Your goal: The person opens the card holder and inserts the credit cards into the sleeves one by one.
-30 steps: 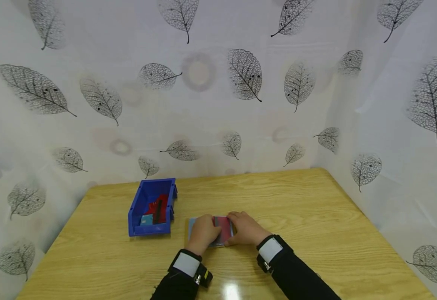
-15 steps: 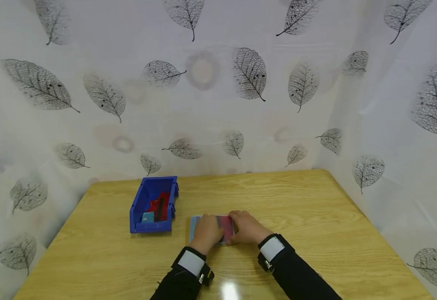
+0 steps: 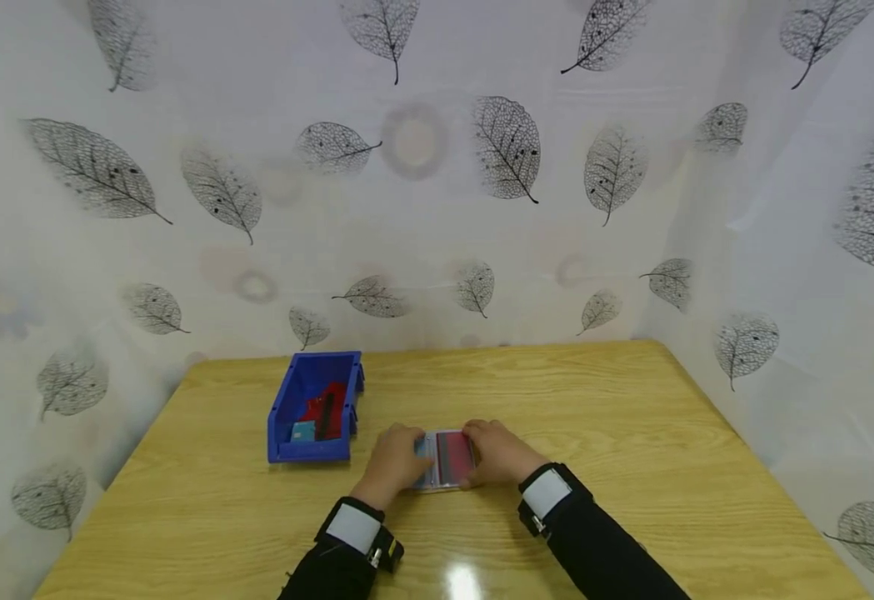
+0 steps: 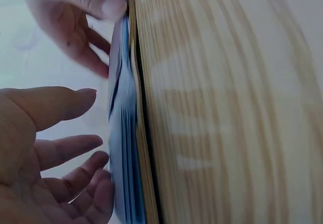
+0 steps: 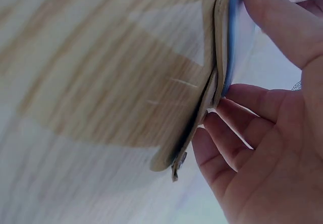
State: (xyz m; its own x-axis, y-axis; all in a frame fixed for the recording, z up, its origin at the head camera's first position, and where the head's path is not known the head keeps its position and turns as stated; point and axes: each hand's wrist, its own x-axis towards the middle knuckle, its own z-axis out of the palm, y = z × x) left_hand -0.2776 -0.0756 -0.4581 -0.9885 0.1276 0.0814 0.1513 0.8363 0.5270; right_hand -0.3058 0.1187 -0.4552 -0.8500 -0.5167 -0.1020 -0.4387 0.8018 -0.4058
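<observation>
A card holder point(image 3: 444, 478) lies spread on the table, with clear sleeves and a tan cover. A red-and-grey card point(image 3: 457, 457) shows in its right-hand sleeve. My right hand point(image 3: 502, 454) holds the holder's right side between thumb and fingers; in the right wrist view its fingertips meet the cover's edge. Over the left side rests my left hand point(image 3: 392, 462), its fingers loosely bent. The left wrist view shows the bluish sleeves point(image 4: 126, 168) fanned beside the left fingertips, the thumb standing apart from them. Part of the left half is hidden under that hand.
To the left stands a blue plastic bin point(image 3: 309, 452) holding red pieces point(image 3: 324, 408) and a light blue card point(image 3: 303, 431). The wooden table point(image 3: 594, 400) meets a leaf-patterned curtain point(image 3: 437, 208) at the back and sides.
My left hand has moved left off the middle of the holder, uncovering more of the sleeves and the red-and-grey card. The right hand keeps its place on the right side. The view has shifted slightly.
</observation>
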